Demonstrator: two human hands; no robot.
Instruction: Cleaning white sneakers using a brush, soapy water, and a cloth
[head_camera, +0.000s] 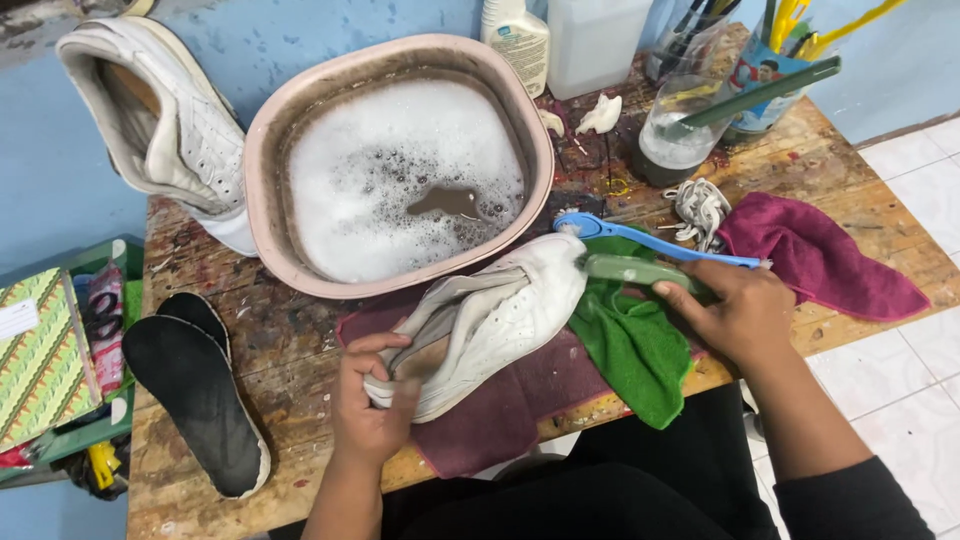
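Gripping the heel end of a white sneaker (490, 325), the left hand (372, 405) had its fingers curled over the shoe's opening and held it on its side near the front edge of the desk (250, 345). The right hand (728, 312) was clenched around the handle of a green brush (640, 272), whose head met the toe of that sneaker. A blue brush (650, 240) lay just behind the green one, its head also close to the toe. Under the shoe a dark maroon cloth (520, 400) was spread, hanging a little over the front edge, and a green cloth (630, 345) lay on it beneath the right hand's wrist. Behind the shoe, toward the middle of the desk, stood a pink basin (270, 150) filled with soapy, foamy water. A second white sneaker (165, 120) leaned at the far left corner, partly past the desk's edge. Two black insoles (200, 395) rested at the left edge, one overlapping the other. Toward the right edge a crumpled magenta cloth (820, 260) lay beside a bundle of white laces (700, 210). At the far edge stood a clear glass (670, 135) of cloudy liquid with a green tool leaning in it, a white bottle (520, 40) and a translucent jug (595, 40).
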